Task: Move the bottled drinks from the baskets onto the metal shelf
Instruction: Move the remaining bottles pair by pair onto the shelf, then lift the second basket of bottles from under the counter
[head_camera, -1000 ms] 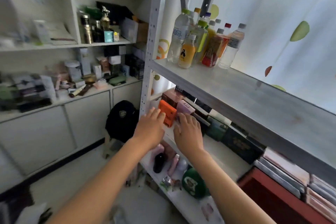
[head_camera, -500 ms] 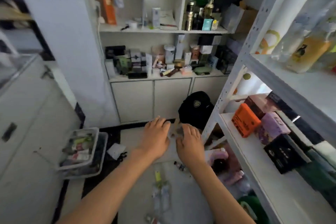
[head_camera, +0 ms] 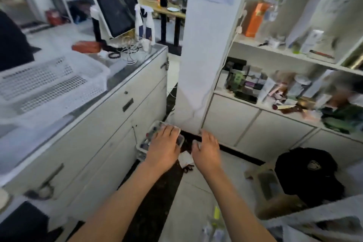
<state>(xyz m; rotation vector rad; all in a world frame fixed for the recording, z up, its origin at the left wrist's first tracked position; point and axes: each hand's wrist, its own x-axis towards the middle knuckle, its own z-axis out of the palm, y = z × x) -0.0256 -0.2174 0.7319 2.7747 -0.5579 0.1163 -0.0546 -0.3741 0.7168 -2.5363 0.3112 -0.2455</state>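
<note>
White cabinet fronts close the scene on two sides: the counter [head_camera: 82,124] with drawers runs along the left, and the wall cupboard [head_camera: 255,125] with crowded open shelves stands on the right. Between them rises a white pillar [head_camera: 204,55], whose foot meets a dark strip of floor. Pale tiled floor [head_camera: 196,192] lies in front of the pillar, narrowing toward the corner. On the counter sits an empty white perforated basket [head_camera: 49,84], its rim close to the counter edge, and behind it a tilted screen [head_camera: 116,12]. A black cap [head_camera: 306,173] lies low on the right. Down in the corner, against the counter front, is a clear basket [head_camera: 150,139] holding bottled drinks, blurred and partly covered. The left hand [head_camera: 163,147] hovers in front of this basket, fingers straight and together, holding nothing. The right hand [head_camera: 206,149] is just beside it, fingers relaxed and slightly apart, also holding nothing.
</note>
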